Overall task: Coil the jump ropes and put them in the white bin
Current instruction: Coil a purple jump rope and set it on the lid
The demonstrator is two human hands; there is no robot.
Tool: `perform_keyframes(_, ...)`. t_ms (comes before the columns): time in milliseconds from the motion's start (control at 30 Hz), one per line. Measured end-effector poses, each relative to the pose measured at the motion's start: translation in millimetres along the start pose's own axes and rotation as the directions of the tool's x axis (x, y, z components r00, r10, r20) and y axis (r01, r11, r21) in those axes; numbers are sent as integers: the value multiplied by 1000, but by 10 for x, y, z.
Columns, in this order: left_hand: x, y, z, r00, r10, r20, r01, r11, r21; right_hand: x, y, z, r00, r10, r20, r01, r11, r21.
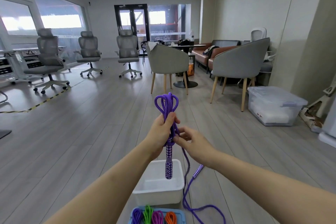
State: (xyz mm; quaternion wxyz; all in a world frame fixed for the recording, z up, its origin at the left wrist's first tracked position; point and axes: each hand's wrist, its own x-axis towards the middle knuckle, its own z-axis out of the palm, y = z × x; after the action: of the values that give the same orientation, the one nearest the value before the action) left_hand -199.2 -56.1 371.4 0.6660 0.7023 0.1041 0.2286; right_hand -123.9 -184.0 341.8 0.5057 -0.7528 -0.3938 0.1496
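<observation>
Grey plank flooring (91, 142) runs the length of this office room, and I work above it from near to far. Nearest me, at the bottom edge, a blue tray (179, 213) holds four small bundles of rope: purple, green, magenta and orange (171, 218), presumably staged there so each can be picked up in turn. Just beyond the tray sits the white bin (156, 197), open and with nothing lying in it that I can see, placed right under my hands so a finished coil can drop straight in. To its right the loose tail of the purple jump rope (200, 209) trails on the floor, with the second patterned handle (197, 170) hanging beside the bin.

Above the bin my left hand (161, 132) has its fingers curled round the gathered loops, which stand up out of the fist, while the first patterned handle (168, 165) hangs down over the bin; I judge this upright hold keeps the loops even. My right hand (189, 140) pinches the strand just below the left, fingers partly spread, likely feeding the next turn. The coiling looks about half done.

Farther off stand grey armchairs (167, 60), office chairs (49, 54) to the left, and a lidded clear box (272, 105) at the right wall
</observation>
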Motion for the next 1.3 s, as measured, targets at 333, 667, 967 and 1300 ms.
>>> perform_keyframes(333,7,2,-71,995,-2,-103,-10,993,-114,-52,-80,-39,996,38,-79,-25,986,163)
perform_keyframes(667,92,206,-227,990,-80,-117,3,839,-544,-164,-48,-114,946,96,308,-121,991,62)
perform_keyframes(967,-19,311,-597,972,-173,159,222,901,-372,-126,128,-596,972,46,229,8,973,-229)
perform_keyframes(1300,-218,187,-363,902,-244,355,286,956,-69,-119,-198,-327,971,-228,72,238,951,-197)
